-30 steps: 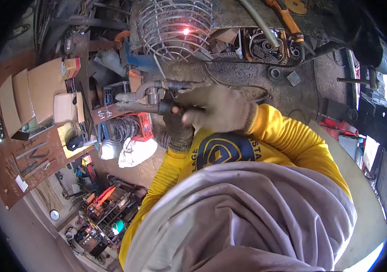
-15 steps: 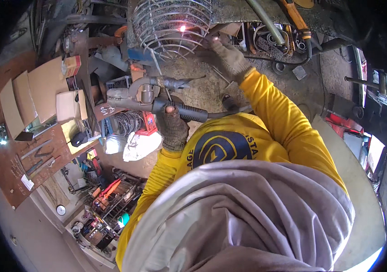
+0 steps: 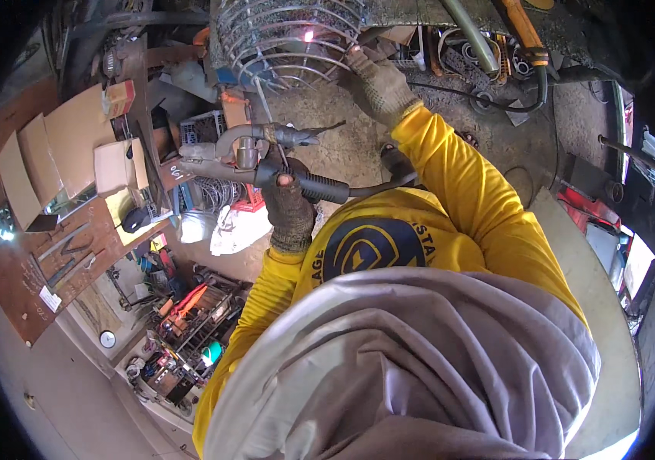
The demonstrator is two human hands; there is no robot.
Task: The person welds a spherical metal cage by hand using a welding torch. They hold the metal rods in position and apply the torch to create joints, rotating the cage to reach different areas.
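Observation:
My gloved left hand (image 3: pixel 293 211) is wrapped round the black ribbed handle of an electrode holder (image 3: pixel 323 188), whose cable runs off to the right. A thin rod (image 3: pixel 266 107) rises from near this hand to the lower edge of a round metal wire cage (image 3: pixel 289 57). One small spot on the cage glows pinkish-red. At the cage's right edge, my gloved right hand (image 3: pixel 381 88) is closed on its wires, a bare thumb tip showing; the other fingers are partly hidden. A curved grey pipe-like piece (image 3: pixel 247 142) lies just beyond the holder.
Cardboard boxes (image 3: pixel 74 157) stand on a brown board at the left. An orange-handled tool (image 3: pixel 523 31) with a black cable and a metal tube (image 3: pixel 469 34) lie at the upper right. A red crate (image 3: pixel 251 201) and a white sack (image 3: pixel 243 230) sit on the floor.
My right hand has shifted slightly up and left, against the cage's edge. The electrode holder stays in my left hand, almost unmoved. The glowing spot has dimmed little, if at all.

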